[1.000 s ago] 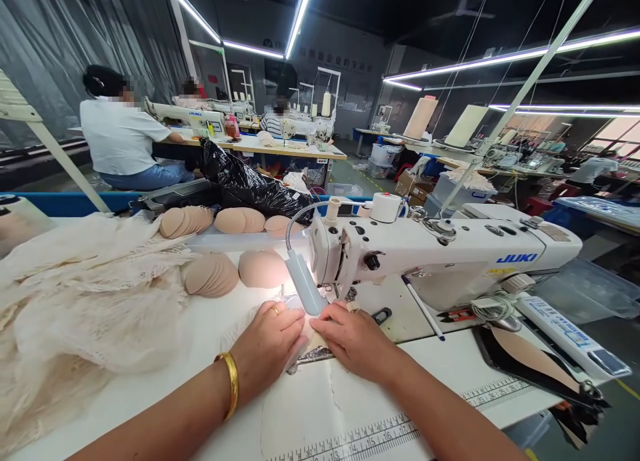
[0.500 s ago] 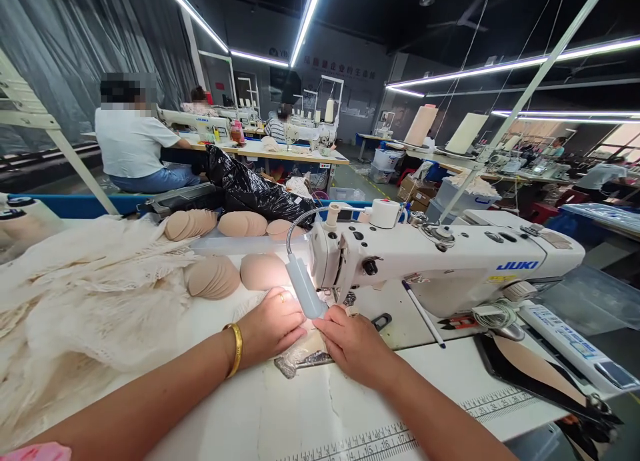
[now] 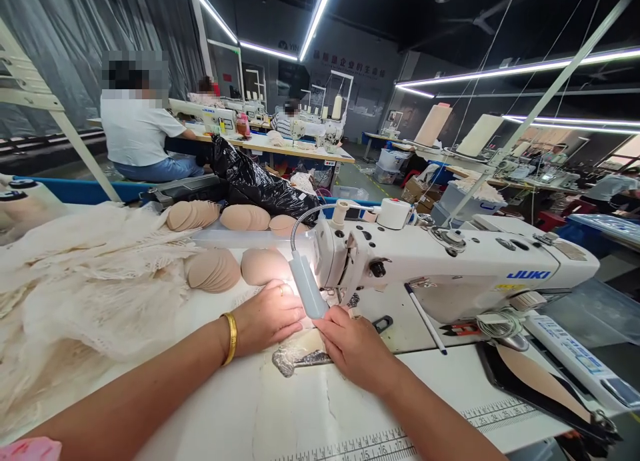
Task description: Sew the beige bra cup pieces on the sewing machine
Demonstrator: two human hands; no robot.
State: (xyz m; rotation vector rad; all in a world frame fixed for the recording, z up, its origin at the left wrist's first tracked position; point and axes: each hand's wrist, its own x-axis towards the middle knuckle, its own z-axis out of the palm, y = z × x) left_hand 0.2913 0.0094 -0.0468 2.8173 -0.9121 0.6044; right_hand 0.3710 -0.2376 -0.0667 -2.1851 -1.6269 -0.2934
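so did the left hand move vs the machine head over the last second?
Yes. The left hand has slid away from the person and leftward along the fabric piece, now beside the lamp of the sewing machine.

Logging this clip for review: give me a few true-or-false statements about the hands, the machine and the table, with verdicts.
1. Both hands rest flat on fabric under the machine head. True; left hand, right hand.
2. The bangle is on the right wrist. False: left wrist.
3. The lamp is lit. True.
4. The machine reads BROTHER. False: JUKI.
5. Beige cups lie left of the machine. True.
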